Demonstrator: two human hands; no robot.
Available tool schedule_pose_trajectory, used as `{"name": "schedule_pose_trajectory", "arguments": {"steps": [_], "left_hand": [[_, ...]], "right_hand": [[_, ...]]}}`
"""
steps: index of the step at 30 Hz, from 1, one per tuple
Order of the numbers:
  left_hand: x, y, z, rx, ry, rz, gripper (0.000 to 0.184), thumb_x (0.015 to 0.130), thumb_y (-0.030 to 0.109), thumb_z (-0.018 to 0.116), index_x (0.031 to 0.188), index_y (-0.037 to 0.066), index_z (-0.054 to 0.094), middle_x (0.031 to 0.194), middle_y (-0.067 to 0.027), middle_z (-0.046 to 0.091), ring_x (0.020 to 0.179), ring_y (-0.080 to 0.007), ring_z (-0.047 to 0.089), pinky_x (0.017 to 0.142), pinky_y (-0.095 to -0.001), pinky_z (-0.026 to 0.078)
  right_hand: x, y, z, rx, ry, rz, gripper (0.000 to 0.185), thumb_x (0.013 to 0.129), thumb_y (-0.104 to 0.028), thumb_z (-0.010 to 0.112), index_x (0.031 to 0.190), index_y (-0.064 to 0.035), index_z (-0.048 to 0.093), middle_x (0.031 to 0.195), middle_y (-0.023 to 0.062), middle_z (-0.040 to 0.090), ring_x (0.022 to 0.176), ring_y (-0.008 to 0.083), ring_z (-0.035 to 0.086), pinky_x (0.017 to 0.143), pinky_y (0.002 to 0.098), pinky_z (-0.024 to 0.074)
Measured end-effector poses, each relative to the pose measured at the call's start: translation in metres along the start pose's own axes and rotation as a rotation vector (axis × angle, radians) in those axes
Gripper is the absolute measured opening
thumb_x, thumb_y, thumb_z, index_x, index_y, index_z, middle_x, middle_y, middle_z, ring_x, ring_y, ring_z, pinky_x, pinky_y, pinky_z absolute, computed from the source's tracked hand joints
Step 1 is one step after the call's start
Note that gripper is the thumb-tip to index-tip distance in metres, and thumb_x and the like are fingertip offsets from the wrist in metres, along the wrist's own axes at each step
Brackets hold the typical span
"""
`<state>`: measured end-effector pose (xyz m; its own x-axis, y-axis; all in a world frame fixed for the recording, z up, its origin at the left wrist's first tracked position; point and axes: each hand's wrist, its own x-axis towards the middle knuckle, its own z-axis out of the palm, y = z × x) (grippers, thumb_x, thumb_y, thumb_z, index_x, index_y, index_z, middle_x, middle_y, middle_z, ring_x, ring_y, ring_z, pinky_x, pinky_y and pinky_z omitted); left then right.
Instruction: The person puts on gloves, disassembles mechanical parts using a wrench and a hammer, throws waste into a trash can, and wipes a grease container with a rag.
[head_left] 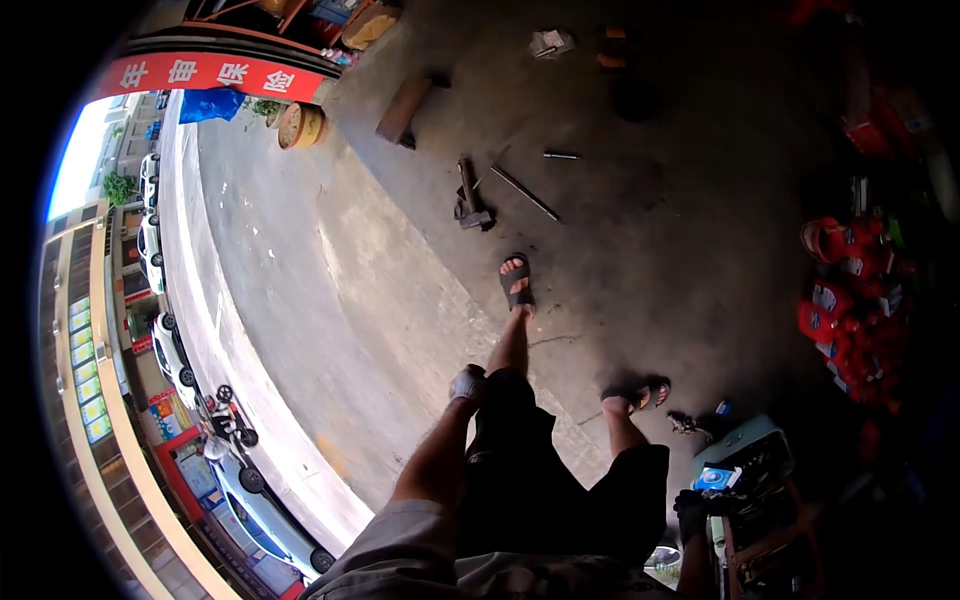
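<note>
My left hand (467, 384), in a light grey glove, rests by my knee at the edge of the dark shorts; its fingers look curled, but what they hold, if anything, is hidden. On the right, my right hand (690, 512) in a dark glove is beside a cluttered cart (765, 535) with a blue and white packet (716, 478) on top. Shadow hides its fingers. On the floor ahead lie a hammer-like tool (470, 195), a long metal bar (527, 193) and a short metal rod (562, 155).
A brown block (404, 110) lies farther ahead. Red bottles or containers (850, 300) crowd the right side. Small metal parts (686, 424) lie near my sandalled foot. Leftward, a round drum (300, 126) stands below a red banner (205, 75), with parked cars beyond.
</note>
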<state>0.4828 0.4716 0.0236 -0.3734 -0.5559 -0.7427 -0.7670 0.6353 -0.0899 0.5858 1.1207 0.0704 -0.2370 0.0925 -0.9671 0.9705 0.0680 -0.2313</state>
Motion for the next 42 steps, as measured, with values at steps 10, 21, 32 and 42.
{"name": "schedule_pose_trajectory", "arguments": {"steps": [10, 21, 32, 42], "left_hand": [[0.273, -0.052, -0.058, -0.324, 0.042, -0.040, 0.026, 0.085, 0.019, 0.054, 0.106, 0.008, 0.065, 0.103, -0.0185, 0.066, 0.100, -0.0333, 0.062, 0.085, -0.0391, 0.049], [0.496, -0.027, -0.023, -0.358, 0.169, 0.086, 0.029, 0.082, 0.013, 0.057, 0.109, 0.005, 0.062, 0.111, -0.0204, 0.062, 0.105, -0.0357, 0.059, 0.090, -0.0391, 0.047], [0.633, 0.064, 0.009, -0.046, 0.364, 0.292, 0.036, 0.079, 0.028, 0.067, 0.109, 0.007, 0.061, 0.113, -0.0232, 0.057, 0.103, -0.0406, 0.057, 0.086, -0.0455, 0.049], [0.646, 0.040, 0.019, -0.306, 0.392, 0.152, 0.029, 0.080, 0.010, 0.053, 0.107, 0.002, 0.060, 0.106, -0.0250, 0.060, 0.100, -0.0413, 0.058, 0.084, -0.0433, 0.047]], "right_hand": [[0.112, -0.138, 0.261, -0.623, 0.128, -0.291, 0.016, 0.081, -0.003, 0.056, 0.095, 0.0006, 0.062, 0.089, 0.0117, 0.063, 0.086, 0.0243, 0.059, 0.080, 0.0339, 0.0467], [0.467, -0.395, 0.559, -1.477, 0.244, -1.007, 0.035, 0.078, -0.017, 0.060, 0.112, -0.0096, 0.060, 0.108, 0.0192, 0.060, 0.101, 0.0363, 0.057, 0.090, 0.0420, 0.0466], [0.659, -0.481, 0.643, -1.857, 0.576, -0.839, 0.057, 0.082, -0.026, 0.051, 0.136, -0.0147, 0.041, 0.123, 0.0221, 0.055, 0.105, 0.0397, 0.058, 0.086, 0.0486, 0.0488], [0.612, -0.365, 0.621, -1.953, 0.215, -1.548, 0.037, 0.084, -0.029, 0.056, 0.115, -0.0075, 0.058, 0.114, 0.0248, 0.056, 0.094, 0.0389, 0.061, 0.079, 0.0464, 0.0515]]}}
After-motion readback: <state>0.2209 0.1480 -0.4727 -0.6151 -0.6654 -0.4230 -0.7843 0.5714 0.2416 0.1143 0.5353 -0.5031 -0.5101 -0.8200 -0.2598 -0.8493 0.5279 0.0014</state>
